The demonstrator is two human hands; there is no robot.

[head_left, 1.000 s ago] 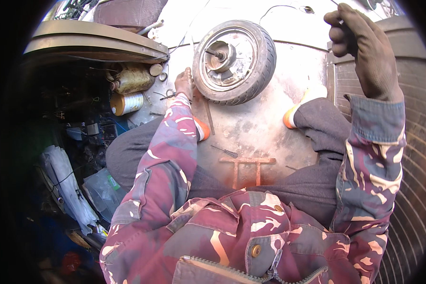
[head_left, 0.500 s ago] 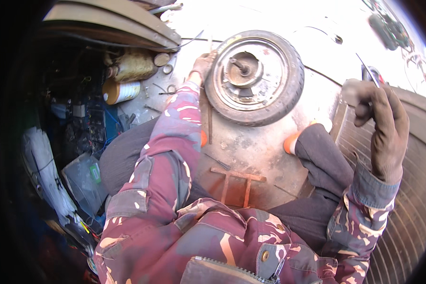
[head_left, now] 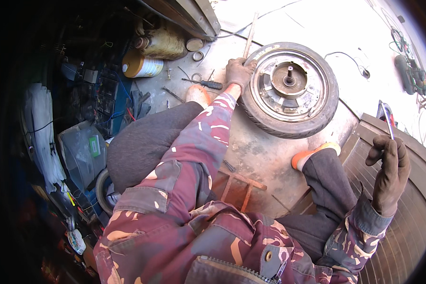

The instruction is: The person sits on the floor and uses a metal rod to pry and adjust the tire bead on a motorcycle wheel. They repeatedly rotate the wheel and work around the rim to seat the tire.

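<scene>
Head view, gloved left hand resting, fingers loosely curled, on the rim of the black rubber-tyred wheel with its grey metal hub, wheel lying flat on the concrete floor between the knees; gloved right hand raised at the right, fingers pinched shut on a thin metal rod; black-handled screwdriver on the floor just beside the left hand

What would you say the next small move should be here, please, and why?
Probably bring the right hand, which pinches a thin metal rod off to the side, over to the wheel. The left hand already steadies the tyre's edge, and the hub with its axle faces up, uncovered.
</scene>
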